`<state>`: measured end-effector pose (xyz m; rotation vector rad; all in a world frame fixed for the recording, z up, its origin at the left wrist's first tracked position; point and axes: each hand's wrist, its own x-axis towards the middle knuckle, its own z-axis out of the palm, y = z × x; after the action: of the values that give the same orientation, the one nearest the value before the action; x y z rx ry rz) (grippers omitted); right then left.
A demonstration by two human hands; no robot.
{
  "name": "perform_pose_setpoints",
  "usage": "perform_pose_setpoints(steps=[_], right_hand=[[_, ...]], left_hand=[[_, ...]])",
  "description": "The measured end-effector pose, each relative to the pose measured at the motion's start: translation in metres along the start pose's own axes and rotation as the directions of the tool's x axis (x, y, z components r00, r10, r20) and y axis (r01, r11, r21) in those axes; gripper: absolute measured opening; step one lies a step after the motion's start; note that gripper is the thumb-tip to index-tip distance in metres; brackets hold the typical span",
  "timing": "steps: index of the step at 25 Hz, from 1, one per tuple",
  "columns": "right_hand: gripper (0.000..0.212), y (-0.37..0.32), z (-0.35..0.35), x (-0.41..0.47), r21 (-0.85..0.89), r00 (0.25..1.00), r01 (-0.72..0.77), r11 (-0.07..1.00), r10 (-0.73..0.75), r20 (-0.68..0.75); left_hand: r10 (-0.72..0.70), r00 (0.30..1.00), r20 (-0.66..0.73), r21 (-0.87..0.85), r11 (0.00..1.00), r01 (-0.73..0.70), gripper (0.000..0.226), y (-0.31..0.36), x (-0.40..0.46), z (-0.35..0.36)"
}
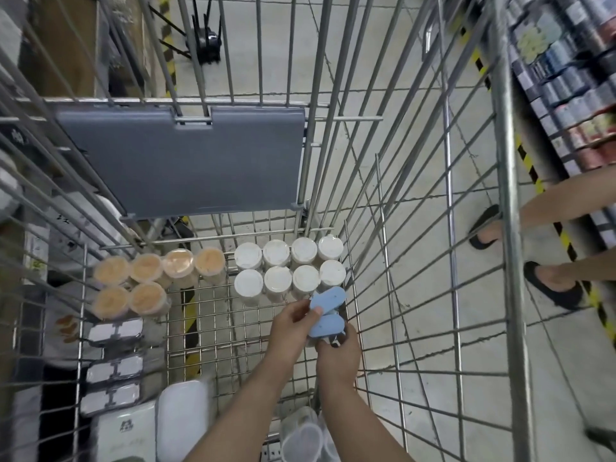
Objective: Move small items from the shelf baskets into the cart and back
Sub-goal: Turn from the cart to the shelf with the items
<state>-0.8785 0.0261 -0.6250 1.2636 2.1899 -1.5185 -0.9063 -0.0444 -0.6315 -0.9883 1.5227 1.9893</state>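
Observation:
I look down into a wire shopping cart (380,248). Two light-blue lidded items sit near the cart's right wall: the upper blue item (327,300) and the lower blue item (326,326). My left hand (291,331) pinches the upper one between thumb and fingers. My right hand (338,356) grips the lower one from below. Behind them stand several white-lidded jars (290,266), and to the left several orange-lidded jars (150,278).
A grey fold-down flap (186,165) hangs at the cart's far end. Flat black-and-white packs (115,365) and white boxes (181,418) lie at the near left, clear containers (301,435) near me. Another person's feet (520,258) stand right of the cart beside a stocked shelf (573,78).

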Motion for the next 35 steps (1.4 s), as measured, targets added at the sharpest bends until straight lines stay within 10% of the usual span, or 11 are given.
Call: perform_pose_setpoints(steps=[14,24,35], right_hand=[[0.053,0.003,0.016,0.008,-0.071,0.999,-0.034,0.997,0.036,0.016],[0.062,-0.006,0.014,0.0,-0.062,0.998,-0.067,0.996,0.066,-0.019],[0.039,-0.005,-0.01,-0.018,-0.248,0.997,-0.057,0.967,0.066,0.029]], left_hand=[[0.054,0.985,-0.162,-0.075,0.995,-0.067,0.013,0.002,-0.003,0.006],[-0.07,0.995,0.068,-0.141,0.987,0.079,0.031,0.012,-0.02,-0.005],[-0.123,0.992,0.008,-0.135,0.983,0.123,0.019,0.004,-0.028,-0.012]])
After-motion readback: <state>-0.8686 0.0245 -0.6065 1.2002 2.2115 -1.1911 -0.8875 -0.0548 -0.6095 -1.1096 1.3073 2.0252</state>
